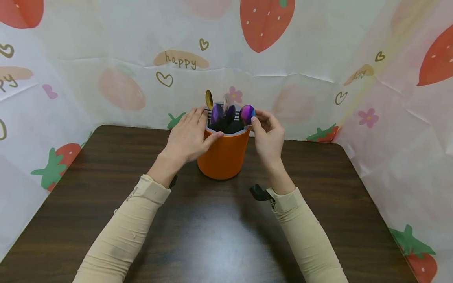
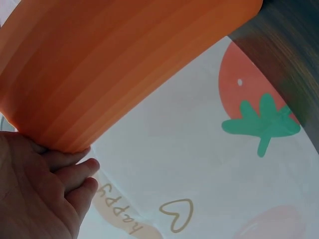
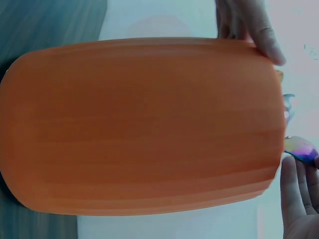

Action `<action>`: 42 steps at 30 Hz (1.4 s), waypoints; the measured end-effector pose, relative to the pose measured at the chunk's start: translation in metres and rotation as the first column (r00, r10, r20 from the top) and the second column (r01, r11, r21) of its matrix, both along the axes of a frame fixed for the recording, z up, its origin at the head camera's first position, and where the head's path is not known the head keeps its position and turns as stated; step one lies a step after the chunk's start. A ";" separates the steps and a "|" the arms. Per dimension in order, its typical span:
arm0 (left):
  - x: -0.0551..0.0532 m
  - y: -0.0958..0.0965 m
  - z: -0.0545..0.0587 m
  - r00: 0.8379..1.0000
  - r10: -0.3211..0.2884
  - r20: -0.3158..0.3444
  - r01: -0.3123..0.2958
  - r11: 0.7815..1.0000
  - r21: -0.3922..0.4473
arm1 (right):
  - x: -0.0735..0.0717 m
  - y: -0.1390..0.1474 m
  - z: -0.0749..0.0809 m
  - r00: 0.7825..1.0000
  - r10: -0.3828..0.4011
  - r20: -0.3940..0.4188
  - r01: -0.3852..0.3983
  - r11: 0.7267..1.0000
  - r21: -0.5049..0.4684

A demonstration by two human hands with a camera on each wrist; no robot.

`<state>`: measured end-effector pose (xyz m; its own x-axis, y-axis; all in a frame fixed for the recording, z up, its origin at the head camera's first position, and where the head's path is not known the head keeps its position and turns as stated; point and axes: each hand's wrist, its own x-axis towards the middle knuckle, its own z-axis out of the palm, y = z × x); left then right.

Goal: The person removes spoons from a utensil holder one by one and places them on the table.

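An orange container (image 1: 223,155) stands upright on the table, holding several shiny utensils with their heads up. My left hand (image 1: 189,131) grips its left side near the rim, thumb at the front and fingers reaching round the far side. In the left wrist view the fingers (image 2: 77,172) touch the orange wall. At the right of the rim, my right hand (image 1: 270,135) pinches the rounded head of a purple-blue iridescent spoon (image 1: 247,114). The spoon's lower part is hidden by the container. Purple utensils (image 1: 217,114) and a gold one (image 1: 209,100) stand beside it.
The container is on a dark wood-grain table (image 1: 219,228), close to its back edge. Behind and around the table hangs a white sheet (image 1: 283,59) printed with strawberries, hearts and flowers.
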<state>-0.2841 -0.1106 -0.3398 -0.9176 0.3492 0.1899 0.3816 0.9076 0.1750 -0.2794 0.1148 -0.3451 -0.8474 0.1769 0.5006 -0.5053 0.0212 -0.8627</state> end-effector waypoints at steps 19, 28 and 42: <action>0.001 0.000 0.002 1.000 -0.001 0.011 0.001 1.000 -0.009 | 0.025 0.010 0.037 0.959 0.056 -0.277 -0.092 0.989 -0.116; 0.001 0.001 0.002 1.000 -0.002 -0.004 0.002 1.000 -0.013 | 0.046 0.016 0.059 0.931 -0.019 -0.364 -0.088 0.957 -0.275; 0.003 0.000 0.002 1.000 -0.008 -0.006 0.008 1.000 -0.008 | 0.071 0.045 0.064 0.917 -0.087 -0.390 -0.098 0.897 -0.431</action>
